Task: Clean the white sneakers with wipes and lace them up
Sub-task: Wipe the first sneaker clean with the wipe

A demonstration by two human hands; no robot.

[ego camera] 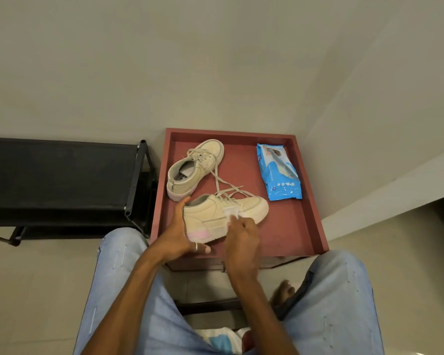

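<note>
Sneakers lie on the red tray-topped table (pixel 282 231), both a dingy off-white. The near sneaker (pixel 208 216) is tipped on its side with the toe pointing right, and a pink patch shows on the sole at the heel. We see the left hand (pixel 176 234) wrapped round that heel, thumb up by the collar and fingers curled under the sole, a ring (pixel 196 246) on one finger. The right hand (pixel 241 237) has its fingers bunched on a crumpled white wipe (pixel 231 212), which is pressed to the sneaker's side just below the eyelets.

The far sneaker (pixel 190 181) rests upright behind it, near the tray's left wall, with its toe pointing away from us. Its loose laces (pixel 218 180) trail down to the near sneaker's laces; we cannot tell whether the two sets are tangled or only cross.

A blue pack of wipes (pixel 280 172) lies flat toward the tray's right side, well apart from both sneakers. Left of the table stands a black shoe rack (pixel 62 172). Pale blue jeans (pixel 118 278) fill the bottom of the view, with a bare foot (pixel 282 290) between the knees.
</note>
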